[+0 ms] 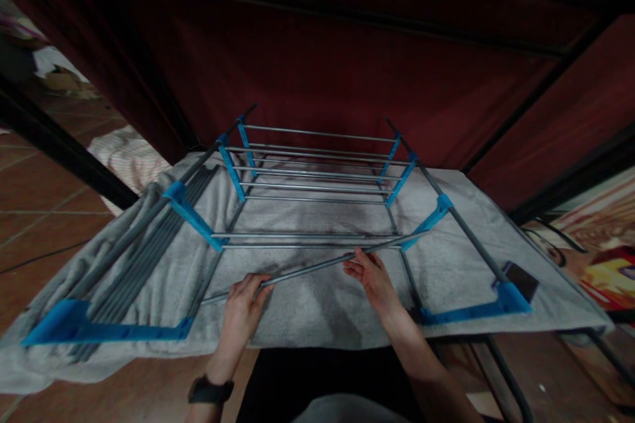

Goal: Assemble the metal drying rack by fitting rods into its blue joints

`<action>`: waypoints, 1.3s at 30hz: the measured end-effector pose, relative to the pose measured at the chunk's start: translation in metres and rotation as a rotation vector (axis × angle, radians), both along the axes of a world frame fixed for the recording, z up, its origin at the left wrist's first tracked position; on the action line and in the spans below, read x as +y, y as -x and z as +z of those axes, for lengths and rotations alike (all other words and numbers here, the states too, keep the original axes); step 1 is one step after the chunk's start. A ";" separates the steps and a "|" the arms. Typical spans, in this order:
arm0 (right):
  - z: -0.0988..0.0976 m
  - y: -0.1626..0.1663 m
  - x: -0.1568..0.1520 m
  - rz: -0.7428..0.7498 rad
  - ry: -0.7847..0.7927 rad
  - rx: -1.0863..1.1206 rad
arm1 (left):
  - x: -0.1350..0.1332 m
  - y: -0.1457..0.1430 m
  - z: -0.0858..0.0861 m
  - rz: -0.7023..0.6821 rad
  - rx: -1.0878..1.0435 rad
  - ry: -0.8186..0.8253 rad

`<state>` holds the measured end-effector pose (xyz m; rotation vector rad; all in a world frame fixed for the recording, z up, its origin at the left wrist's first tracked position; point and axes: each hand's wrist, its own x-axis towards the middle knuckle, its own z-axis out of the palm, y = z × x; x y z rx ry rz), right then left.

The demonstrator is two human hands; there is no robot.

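Note:
A thin grey metal rod slants across in front of me, its right end higher in the picture. My left hand is closed around the rod towards its left end, and a dark watch is on that wrist. Farther right, my right hand pinches the same rod between thumb and fingers. Beyond the hands lies a rack frame of grey tubes joined by blue plastic brackets. Several crossbars span its far part. The rod's right end overlaps a right-hand bracket; I cannot tell whether it touches.
Several loose rods lie bundled along the frame's left side. A grey blanket covers the surface beneath. A dark phone-like object rests by the right tube. Dark red panels stand close behind. Tiled floor shows at left.

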<state>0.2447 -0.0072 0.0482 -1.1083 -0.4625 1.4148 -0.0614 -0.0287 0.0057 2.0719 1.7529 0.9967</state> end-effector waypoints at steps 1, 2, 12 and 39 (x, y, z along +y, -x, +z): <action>-0.002 0.000 0.000 0.002 -0.007 0.007 | 0.000 0.001 0.000 -0.013 0.024 0.000; -0.004 -0.001 0.000 0.006 -0.015 0.012 | 0.000 0.001 0.000 -0.024 0.048 -0.002; -0.021 -0.004 -0.003 -0.019 -0.022 0.001 | 0.002 -0.004 0.000 -0.091 0.142 0.046; -0.028 0.008 -0.006 -0.010 -0.045 -0.039 | 0.001 0.014 -0.023 -0.094 -0.058 0.074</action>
